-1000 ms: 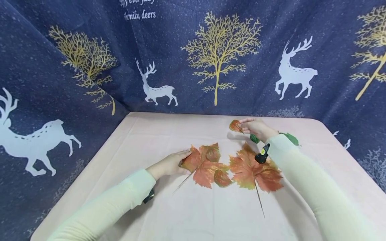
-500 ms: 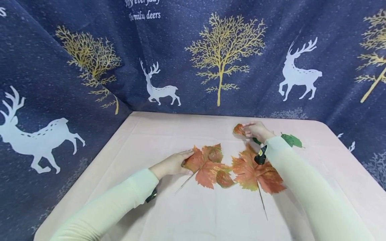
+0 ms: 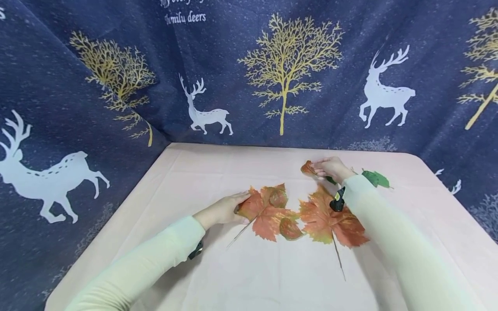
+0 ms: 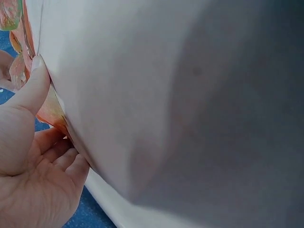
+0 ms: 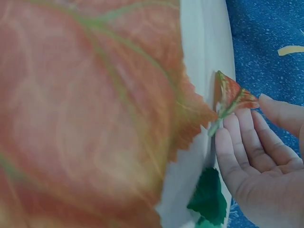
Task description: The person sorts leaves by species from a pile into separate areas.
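Mid-pick on the leaf layout, by my read: right hand had a small red-orange leaf pinched at the fingertips, sitting at about 1 o'clock from the desk centre, near the far edge; leaf looked low over the cloth, and I couldn't tell whether it was touching. Wrist view showed the stem end caught between thumb and fingers, blade sticking up past them. Left hand was at 9 o'clock of the left maple leaf, thumb on top of the leaf edge and fingers curled beneath, so it was gripping that edge rather than just resting on it. Two small oval leaves lay on that maple, one at its 12 o'clock lobe, one at its 4 o'clock, overlapping toward the right maple leaf, which sat just beside, under the right forearm. Green leaf lay at 3 o'clock of the right hand; another green one showed just below the palm. Judgement: small leaf was in hand, placement not yet done. Next move would call for carrying it toward 7 o'clock onto a maple without the sleeve dragging the right maple, with the left hand steadying its leaf.
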The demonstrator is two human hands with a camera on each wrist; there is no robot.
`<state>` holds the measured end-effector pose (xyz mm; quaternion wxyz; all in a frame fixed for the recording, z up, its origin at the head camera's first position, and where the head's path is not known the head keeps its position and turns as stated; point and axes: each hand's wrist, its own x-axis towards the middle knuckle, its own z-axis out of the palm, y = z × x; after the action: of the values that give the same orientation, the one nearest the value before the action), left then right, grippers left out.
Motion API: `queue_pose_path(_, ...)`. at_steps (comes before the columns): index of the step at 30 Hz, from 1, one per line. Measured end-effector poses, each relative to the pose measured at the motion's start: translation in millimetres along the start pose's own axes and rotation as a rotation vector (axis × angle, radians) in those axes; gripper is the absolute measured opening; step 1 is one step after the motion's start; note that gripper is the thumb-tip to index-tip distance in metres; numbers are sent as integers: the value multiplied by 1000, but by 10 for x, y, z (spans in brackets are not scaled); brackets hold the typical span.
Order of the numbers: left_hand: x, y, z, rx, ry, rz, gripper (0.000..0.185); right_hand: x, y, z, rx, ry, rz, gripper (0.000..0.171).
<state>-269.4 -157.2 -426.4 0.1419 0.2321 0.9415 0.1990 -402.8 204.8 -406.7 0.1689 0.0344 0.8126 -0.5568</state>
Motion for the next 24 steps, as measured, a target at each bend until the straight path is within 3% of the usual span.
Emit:
queue_pose_path(10, -16, 6, -1, 11, -3, 2, 85, -126, -60, -22, 46, 184, -47, 44)
queue_pose_path(19, -29, 4, -2, -10, 0, 8, 83, -249, -141, 9, 75, 140, -99, 39)
queue_pose_path(24, -14, 4, -5, -18, 0, 1, 84, -300, -228, 57, 36, 99, -85, 45)
